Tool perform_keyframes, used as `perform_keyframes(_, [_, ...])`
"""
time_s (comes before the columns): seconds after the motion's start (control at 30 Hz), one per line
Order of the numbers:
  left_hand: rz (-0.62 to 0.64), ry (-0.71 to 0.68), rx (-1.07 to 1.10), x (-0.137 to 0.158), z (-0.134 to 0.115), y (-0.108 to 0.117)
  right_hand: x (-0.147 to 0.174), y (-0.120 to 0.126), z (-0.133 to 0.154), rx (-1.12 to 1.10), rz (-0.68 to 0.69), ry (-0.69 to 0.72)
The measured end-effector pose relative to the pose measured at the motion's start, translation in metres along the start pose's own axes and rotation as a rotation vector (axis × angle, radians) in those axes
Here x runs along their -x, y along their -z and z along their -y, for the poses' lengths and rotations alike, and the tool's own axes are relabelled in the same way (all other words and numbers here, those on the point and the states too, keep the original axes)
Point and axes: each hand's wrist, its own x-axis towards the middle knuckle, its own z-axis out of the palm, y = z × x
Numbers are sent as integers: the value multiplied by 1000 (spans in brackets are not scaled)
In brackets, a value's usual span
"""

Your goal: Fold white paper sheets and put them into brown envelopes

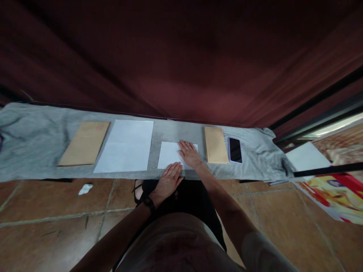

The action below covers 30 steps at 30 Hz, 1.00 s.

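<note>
White paper (166, 155) — partly hidden under right hand (189, 154) and left hand (169, 179), both flattened, grasping nothing; brown packet (216, 145) right of them — marking illegible.

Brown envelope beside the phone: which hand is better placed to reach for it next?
Probably the right hand: it rests on the small white sheet, on the side nearer the brown envelope. The left hand lies farther off, at the sheet's near edge.
</note>
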Motion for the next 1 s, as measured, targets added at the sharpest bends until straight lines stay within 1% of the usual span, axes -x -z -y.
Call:
perform_keyframes(0.1, [-6,13,15,-1,-2,3,10,-1,8,-14,-23,-50])
perform_keyframes(0.2, [-1,26,17,-6,-4,10,24,-4,16,-10,-23,-40])
perform_keyframes(0.37, [11,98,2,-26,-6,19,35,-6,21,19,-16,-45])
perform_keyframes(0.47, [-16,153,4,-36,-4,14,34,-4,20,19,-7,-52])
perform_keyframes(0.6, [-46,188,20,-36,1,1,33,-4,21,14,-13,-68])
perform_keyframes(0.7, [-25,206,6,-33,3,-3,34,-3,22,11,-8,-54])
perform_keyframes(0.8, [12,215,-9,-33,4,-2,35,-2,22,12,-2,-51])
perform_keyframes(1.0, [53,242,-34,-34,14,-2,36,-1,22,36,4,-110])
